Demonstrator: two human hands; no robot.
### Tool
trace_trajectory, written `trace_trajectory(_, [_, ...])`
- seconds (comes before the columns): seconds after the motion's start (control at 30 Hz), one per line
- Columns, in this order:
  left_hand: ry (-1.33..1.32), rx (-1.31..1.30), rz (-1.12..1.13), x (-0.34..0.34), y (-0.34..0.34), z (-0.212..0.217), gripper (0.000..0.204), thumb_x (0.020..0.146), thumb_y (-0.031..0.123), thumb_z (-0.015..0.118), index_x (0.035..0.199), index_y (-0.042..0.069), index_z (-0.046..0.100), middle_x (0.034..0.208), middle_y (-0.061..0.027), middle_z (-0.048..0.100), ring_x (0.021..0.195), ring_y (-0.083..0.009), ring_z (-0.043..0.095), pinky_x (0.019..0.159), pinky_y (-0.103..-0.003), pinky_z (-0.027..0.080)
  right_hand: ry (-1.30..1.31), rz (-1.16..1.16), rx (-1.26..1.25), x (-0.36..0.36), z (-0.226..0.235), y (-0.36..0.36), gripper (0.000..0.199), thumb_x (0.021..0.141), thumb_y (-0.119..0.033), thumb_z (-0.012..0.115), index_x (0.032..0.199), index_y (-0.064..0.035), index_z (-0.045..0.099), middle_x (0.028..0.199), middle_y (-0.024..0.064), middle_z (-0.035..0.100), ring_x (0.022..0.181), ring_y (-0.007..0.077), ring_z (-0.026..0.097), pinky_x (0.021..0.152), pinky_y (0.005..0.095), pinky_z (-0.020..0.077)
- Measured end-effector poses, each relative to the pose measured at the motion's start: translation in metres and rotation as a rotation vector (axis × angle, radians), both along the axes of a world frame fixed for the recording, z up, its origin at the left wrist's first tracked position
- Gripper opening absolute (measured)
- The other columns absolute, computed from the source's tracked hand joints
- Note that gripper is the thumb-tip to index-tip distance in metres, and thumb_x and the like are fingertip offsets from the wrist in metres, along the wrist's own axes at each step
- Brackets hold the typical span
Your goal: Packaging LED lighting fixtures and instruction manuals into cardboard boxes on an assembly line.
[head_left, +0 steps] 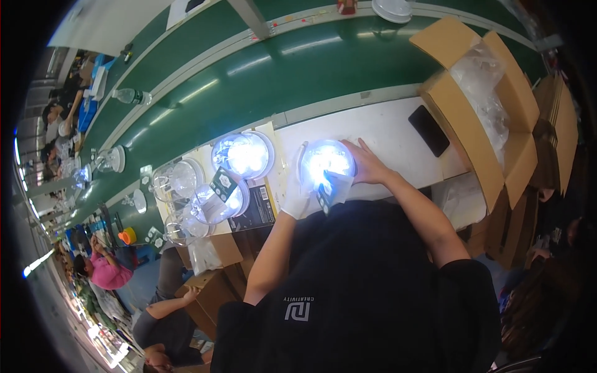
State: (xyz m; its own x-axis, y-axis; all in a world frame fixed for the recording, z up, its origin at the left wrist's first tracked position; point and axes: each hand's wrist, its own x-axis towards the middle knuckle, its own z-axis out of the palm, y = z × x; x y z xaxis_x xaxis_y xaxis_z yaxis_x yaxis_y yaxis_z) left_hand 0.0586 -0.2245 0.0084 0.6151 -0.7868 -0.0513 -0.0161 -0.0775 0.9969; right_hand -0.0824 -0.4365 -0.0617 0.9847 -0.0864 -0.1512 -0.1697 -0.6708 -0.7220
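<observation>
I judge lamp-checking underway: gloved left hand (295, 193) and bare right hand (367, 163) cup the lit round lamp (327, 160), fingers wrapped round its rim (card tag (329, 189) dangling), next needing a steady set-down

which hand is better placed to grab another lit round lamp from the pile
Left, probably. The gloved left hand grips the near lit lamp on the side facing the other lamps. The bare right hand holds its far side, toward the cardboard box.

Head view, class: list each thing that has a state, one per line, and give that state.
Round lamp: lit, held between both hands.
Left hand: gloved, grip on the lamp.
Right hand: bare, on the lamp's rim.
Second lamp: lit, on the bench.
Cardboard box: open.
Phone: screen dark.
</observation>
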Motion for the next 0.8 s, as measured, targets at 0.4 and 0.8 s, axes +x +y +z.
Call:
trace_trajectory(0.4, [-0.829, 0.309, -0.015, -0.020, 0.029, 0.049, 0.056, 0.077, 0.012, 0.074, 0.130, 0.001, 0.059, 0.132, -0.0220, 0.057, 0.124, -0.0354, 0.055, 0.102, -0.048, 0.046, -0.127, -0.058, -0.185, 0.029, -0.016, 0.019, 0.097, 0.069, -0.033, 0.083, 0.150, -0.0060, 0.037, 0.153, 0.0163, 0.043, 0.148, 0.0305, 0.034, 0.123, 0.0591, 0.0122])
trace_trajectory(0.8, [-0.764, -0.035, -0.183, -0.036, -0.053, -0.035, 0.034, 0.087, 0.012, 0.055, 0.118, 0.000, 0.064, 0.113, -0.0163, 0.065, 0.112, -0.0304, 0.063, 0.096, -0.035, 0.049, -0.026, -0.093, 0.043, 0.010, -0.059, 0.002, 0.061, 0.073, -0.029, 0.083, 0.125, -0.0040, 0.063, 0.126, 0.0184, 0.065, 0.120, 0.0370, 0.059, 0.106, 0.0458, 0.0429])
